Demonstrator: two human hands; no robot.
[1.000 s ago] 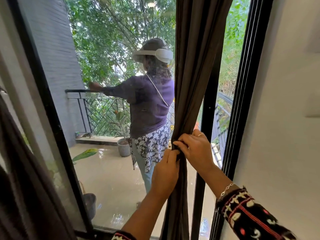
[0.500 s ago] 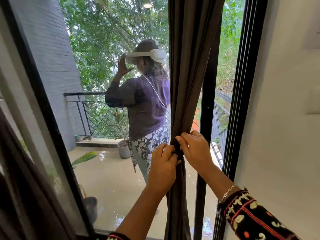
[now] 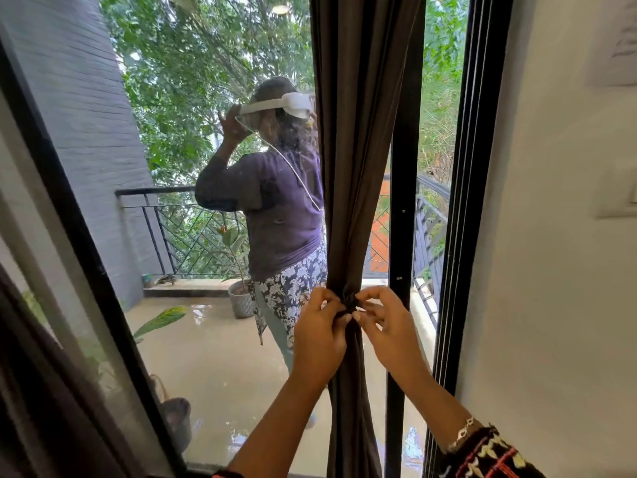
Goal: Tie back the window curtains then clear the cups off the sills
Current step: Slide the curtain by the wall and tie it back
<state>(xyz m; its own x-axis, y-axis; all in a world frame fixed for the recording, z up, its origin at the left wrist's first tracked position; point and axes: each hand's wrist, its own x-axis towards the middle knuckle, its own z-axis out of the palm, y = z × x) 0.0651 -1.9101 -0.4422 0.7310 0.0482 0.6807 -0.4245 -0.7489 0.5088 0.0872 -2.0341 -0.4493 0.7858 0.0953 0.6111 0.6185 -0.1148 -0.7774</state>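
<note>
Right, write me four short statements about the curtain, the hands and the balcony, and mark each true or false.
1. The left hand and the right hand both pinch the dark brown fabric curtain at its gathered middle. True.
2. The curtain is spread across the whole window. False: it is bunched into a narrow column.
3. The person in the purple top on the balcony wears a white headset. True.
4. The grey ribbed plant pot sits on the black metal railing. False: it stands on the balcony floor.

Left hand (image 3: 319, 334) and right hand (image 3: 389, 329) pinching knot (image 3: 350, 301) on gathered dark curtain (image 3: 358, 167), glass door
</note>
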